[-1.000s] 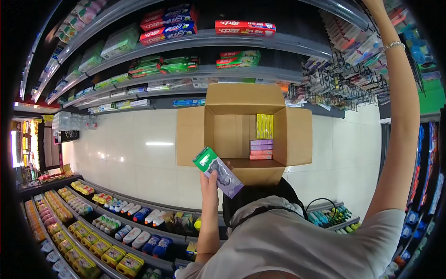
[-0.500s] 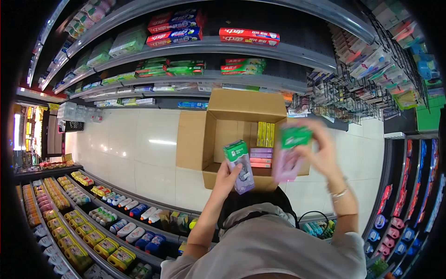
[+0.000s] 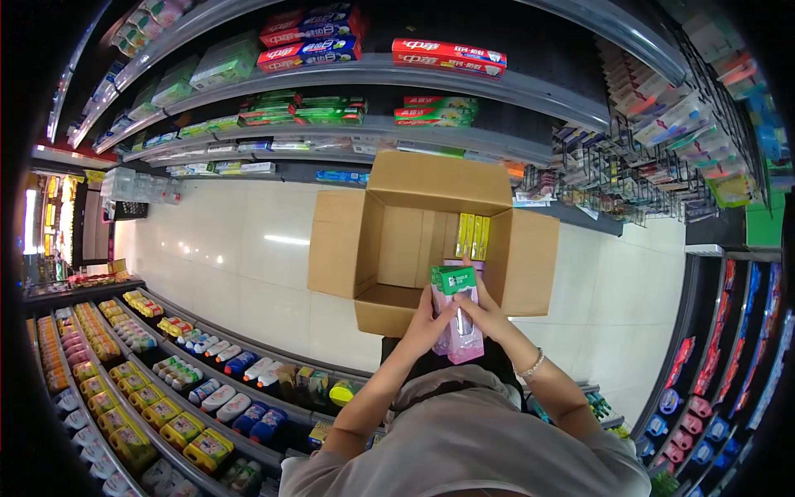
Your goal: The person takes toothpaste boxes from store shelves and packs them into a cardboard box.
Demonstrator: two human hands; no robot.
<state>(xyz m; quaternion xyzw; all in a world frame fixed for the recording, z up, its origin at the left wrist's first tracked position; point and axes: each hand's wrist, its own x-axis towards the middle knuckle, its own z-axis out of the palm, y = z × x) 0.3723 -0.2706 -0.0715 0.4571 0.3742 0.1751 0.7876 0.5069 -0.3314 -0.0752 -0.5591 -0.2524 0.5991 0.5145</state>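
Two slim green-topped boxes are stacked face to face in front of my body; a pink box (image 3: 466, 335) lies on top and a purple box shows partly behind it. My left hand (image 3: 426, 325) is wrapped round their left side, thumb on the front. On the right side my right hand (image 3: 490, 316) grips them, its thumb close to the left one. Just beyond stands an open cardboard carton (image 3: 440, 180), flaps spread. Inside its right part are several upright yellow boxes (image 3: 472, 235); a bit of purple packaging below them is mostly hidden by my hands.
Shelves with toothpaste boxes (image 3: 449, 56) run along the far side. Hanging packets (image 3: 675, 124) fill a rack at the right. Bottles (image 3: 228, 406) line the shelf at the lower left. Pale tiled floor (image 3: 240, 232) surrounds the carton.
My right hand has come in from the right with the pink box and brought it against the purple one. Both hands now hold the two boxes together.
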